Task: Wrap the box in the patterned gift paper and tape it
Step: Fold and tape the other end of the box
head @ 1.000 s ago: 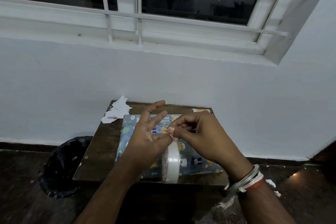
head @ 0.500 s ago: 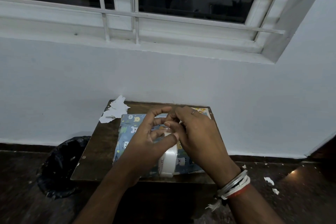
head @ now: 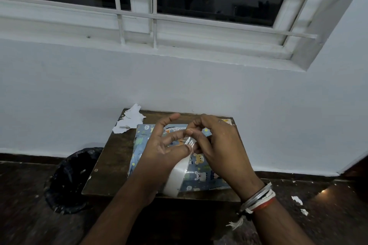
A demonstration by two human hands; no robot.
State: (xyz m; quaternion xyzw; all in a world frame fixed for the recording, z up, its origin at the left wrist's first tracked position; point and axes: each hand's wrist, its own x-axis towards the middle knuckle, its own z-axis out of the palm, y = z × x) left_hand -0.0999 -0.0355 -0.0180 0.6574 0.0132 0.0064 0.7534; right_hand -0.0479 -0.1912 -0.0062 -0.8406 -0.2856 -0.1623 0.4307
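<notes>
The box point(head: 201, 173), covered in blue gift paper with animal pictures, lies flat on a small dark wooden table point(head: 111, 161). Above it, my left hand point(head: 159, 151) holds a roll of clear tape point(head: 176, 179) on edge, thumb pressed on its top. My right hand point(head: 219, 145) pinches the loose tape end point(head: 189, 141) right beside the left thumb. A short stretch of tape shines between the two hands. Both hands hide the middle of the box.
Torn white paper scraps point(head: 129, 119) lie at the table's far left corner. A black bin point(head: 69, 179) stands on the floor left of the table. Small white scraps point(head: 297, 200) dot the dark floor at right. The white wall and barred window point(head: 151, 16) are close behind.
My right hand has rolled over the roll's top and drawn a short piece of tape free. The roll has tilted slightly in my left hand.
</notes>
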